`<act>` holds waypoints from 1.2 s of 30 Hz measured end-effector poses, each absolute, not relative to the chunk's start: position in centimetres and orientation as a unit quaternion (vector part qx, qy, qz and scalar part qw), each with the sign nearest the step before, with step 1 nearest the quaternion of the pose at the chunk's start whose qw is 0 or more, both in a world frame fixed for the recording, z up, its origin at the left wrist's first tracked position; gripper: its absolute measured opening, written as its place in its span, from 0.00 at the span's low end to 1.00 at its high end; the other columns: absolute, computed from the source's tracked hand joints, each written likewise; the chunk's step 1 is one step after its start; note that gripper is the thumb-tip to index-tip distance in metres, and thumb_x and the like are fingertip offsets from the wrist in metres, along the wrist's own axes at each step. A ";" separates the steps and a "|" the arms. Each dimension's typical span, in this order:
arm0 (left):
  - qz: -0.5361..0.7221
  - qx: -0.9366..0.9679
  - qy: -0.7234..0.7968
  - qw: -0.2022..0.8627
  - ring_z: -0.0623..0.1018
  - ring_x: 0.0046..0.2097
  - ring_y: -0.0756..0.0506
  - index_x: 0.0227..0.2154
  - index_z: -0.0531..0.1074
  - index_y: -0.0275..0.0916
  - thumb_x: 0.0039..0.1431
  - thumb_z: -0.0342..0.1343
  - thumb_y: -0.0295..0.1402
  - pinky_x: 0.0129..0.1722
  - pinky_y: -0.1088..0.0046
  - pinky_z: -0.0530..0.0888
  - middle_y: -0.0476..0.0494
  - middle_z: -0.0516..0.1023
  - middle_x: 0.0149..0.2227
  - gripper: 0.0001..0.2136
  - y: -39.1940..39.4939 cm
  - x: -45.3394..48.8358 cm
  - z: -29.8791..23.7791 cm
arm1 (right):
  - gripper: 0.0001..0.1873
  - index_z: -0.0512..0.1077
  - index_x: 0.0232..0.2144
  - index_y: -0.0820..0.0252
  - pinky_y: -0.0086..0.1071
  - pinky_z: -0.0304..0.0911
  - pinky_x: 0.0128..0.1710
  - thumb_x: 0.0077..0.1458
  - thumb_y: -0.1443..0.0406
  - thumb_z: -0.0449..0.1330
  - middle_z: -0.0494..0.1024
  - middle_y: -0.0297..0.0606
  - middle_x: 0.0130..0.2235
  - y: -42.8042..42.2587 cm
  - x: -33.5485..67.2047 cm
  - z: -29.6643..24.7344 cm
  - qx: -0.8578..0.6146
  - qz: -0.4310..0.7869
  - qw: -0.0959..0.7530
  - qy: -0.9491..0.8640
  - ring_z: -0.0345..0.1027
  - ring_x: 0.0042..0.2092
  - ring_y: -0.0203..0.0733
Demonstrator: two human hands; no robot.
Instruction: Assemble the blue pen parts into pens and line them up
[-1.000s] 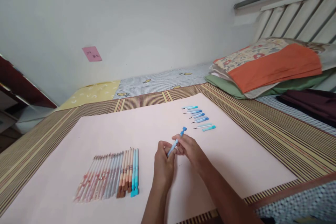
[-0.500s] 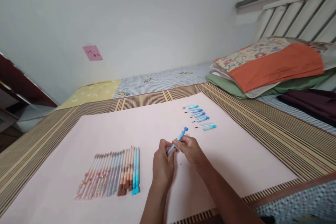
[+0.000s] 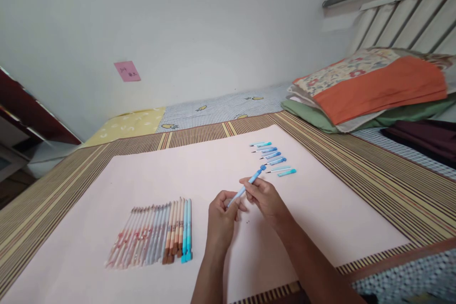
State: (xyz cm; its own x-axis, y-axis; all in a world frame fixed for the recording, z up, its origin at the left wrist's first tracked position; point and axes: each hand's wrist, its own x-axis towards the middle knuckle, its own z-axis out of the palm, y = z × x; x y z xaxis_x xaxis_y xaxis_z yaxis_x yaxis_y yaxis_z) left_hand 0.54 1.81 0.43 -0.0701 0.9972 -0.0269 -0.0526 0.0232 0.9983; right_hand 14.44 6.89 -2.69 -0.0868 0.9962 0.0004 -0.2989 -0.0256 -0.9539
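A light blue pen [image 3: 253,178] with a darker blue top slants up to the right between my hands. My left hand [image 3: 221,216] is closed around its lower end. Higher on the barrel, my right hand [image 3: 265,197] pinches it with thumb and fingertips. Beyond the right hand lie several pen parts in blue and turquoise, among them a turquoise pen part [image 3: 287,172] and slim refills with dark tips. To the left of my hands, a row of assembled pens [image 3: 153,230] lies side by side, in pinkish, grey, brown-and-peach and turquoise colours.
A large pale pink sheet [image 3: 142,175] is spread over a striped mat [image 3: 320,152]. Folded pillows [image 3: 377,90] and dark folded cloth [image 3: 423,140] are at the right. A pink note [image 3: 127,71] sticks to the wall behind. Tiny dark specks lie near my right hand.
My right hand has slid a little up and right along the pen, away from the left hand. More of the barrel shows between them.
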 end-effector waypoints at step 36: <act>0.682 0.286 0.373 0.560 0.75 0.27 0.51 0.32 0.75 0.36 0.50 0.69 0.36 0.32 0.75 0.71 0.46 0.80 0.27 0.11 1.9 0.2 0.8 | 0.29 0.80 0.40 0.53 0.50 0.64 0.53 0.57 0.39 0.54 0.81 0.43 0.44 5.9 13.9 -1.0 -0.185 0.801 0.523 -0.225 0.70 0.52 0.52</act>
